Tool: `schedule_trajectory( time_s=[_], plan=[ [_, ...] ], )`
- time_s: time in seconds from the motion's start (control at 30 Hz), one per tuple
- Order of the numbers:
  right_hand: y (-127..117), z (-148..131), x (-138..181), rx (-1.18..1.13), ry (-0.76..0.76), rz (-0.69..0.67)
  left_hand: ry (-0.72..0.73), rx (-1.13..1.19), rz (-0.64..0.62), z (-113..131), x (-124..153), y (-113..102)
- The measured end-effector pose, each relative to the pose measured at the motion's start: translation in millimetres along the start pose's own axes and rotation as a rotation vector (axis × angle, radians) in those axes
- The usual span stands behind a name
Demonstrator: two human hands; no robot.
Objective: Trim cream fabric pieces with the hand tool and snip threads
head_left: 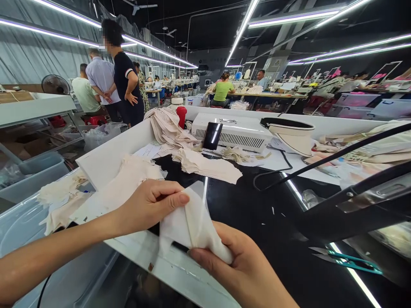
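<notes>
Between my two hands is a white piece of fabric (201, 222), folded over itself, with a see-through layer at its upper edge. My left hand (157, 203) pinches its upper left side between thumb and fingers. Lower down, my right hand (234, 256) grips the other end, thumb on top and fingers behind the cloth. Both hands are above the front edge of the black tabletop (253, 222). A stack of pale cut fabric pieces (207, 167) lies just beyond them, and another pale fabric pile (128, 177) is to the left, behind my left hand.
Teal thread snips (349, 260) lie at the right, under a dark machine arm (359, 209). Toward the back stand a phone (212, 136), a white vented box (234, 130), a red cup (181, 116) and a cream round container (290, 134). Several people are farther off.
</notes>
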State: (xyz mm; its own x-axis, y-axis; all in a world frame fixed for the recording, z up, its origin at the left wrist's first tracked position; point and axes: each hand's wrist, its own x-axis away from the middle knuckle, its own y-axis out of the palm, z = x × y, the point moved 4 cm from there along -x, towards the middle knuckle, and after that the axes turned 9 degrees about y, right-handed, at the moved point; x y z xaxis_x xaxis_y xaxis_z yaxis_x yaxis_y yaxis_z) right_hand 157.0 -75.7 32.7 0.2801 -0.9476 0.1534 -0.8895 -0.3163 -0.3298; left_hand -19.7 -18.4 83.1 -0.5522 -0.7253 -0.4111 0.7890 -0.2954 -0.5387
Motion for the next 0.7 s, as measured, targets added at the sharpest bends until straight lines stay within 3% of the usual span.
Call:
schedule_trajectory(
  time_s=[0.1,0.17,0.27,0.33,0.47,0.57,0.7],
  plan=[
    [13,6,2,-0.14,0.069,-0.126,-0.117,0.122,-0.122,-7,0,7],
    [14,15,4,-0.096,0.084,-0.112,-0.168,0.183,-0.204,-20,-3,19],
    [5,39,7,0.076,0.124,0.01,-0.206,0.214,-0.322,-50,-11,48],
    [-6,57,12,0.176,0.185,0.111,-0.162,0.105,-0.395,-69,-20,67],
    [-25,83,29,0.3,0.284,0.302,-0.086,-0.027,-0.39,-87,-38,91],
    [-31,88,42,0.372,0.249,0.39,0.082,-0.212,-0.33,-78,-43,95],
    [-36,86,54,0.49,0.132,0.352,0.541,-0.505,-0.313,-54,-24,107]
  ],
)
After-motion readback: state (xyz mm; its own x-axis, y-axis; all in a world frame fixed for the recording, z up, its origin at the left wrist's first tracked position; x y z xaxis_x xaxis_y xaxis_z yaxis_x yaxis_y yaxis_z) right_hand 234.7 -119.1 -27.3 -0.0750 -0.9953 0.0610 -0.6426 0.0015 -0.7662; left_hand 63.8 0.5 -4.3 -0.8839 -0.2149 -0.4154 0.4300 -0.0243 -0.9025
